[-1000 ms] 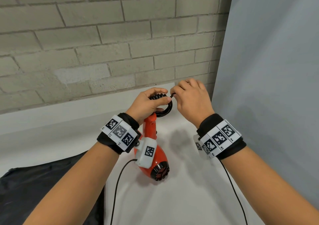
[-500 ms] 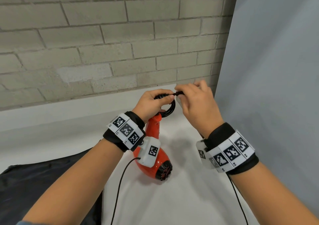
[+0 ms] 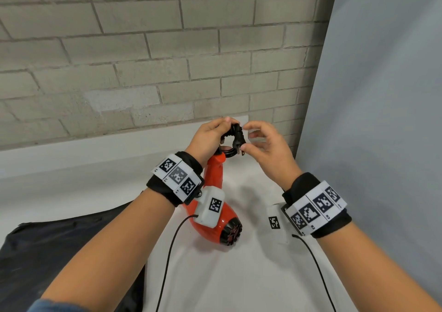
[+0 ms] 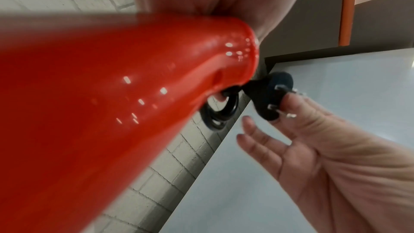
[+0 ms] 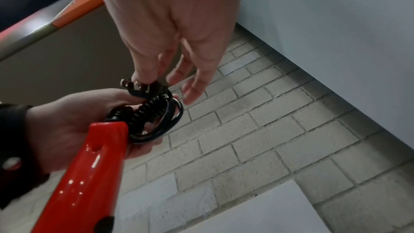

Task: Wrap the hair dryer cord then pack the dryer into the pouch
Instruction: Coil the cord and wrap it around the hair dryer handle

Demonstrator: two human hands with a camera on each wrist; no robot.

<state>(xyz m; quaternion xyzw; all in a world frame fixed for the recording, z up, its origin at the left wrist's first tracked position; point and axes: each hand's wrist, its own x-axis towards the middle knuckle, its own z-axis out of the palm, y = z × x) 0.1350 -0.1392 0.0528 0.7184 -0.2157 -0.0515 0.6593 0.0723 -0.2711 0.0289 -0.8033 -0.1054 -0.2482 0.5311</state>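
The red hair dryer [image 3: 212, 206] hangs nozzle-down over the white table, handle up. Its black cord [image 3: 229, 153] is wound into a small coil at the top of the handle. My left hand [image 3: 224, 132] grips that coil, fingers curled through it. My right hand [image 3: 246, 137] pinches the black plug [image 3: 238, 139] between thumb and forefinger against the coil, its other fingers spread loosely. In the right wrist view the plug [image 5: 139, 88] shows its metal prongs above the coil [image 5: 156, 118]. In the left wrist view the plug [image 4: 268, 98] sits beyond the dryer handle [image 4: 112, 95]. The black pouch [image 3: 59, 252] lies at lower left.
A grey brick wall [image 3: 143, 72] stands close behind the hands, and a grey panel [image 3: 382, 96] closes off the right side. The white table [image 3: 227, 275] spreads below the dryer. Thin black cables [image 3: 167, 259] trail from both wrist cameras.
My right hand has turned palm-inward and dropped at the wrist, bringing the plug end round against the coil, with its fingers now spread. The left hand keeps its hold on the coil.
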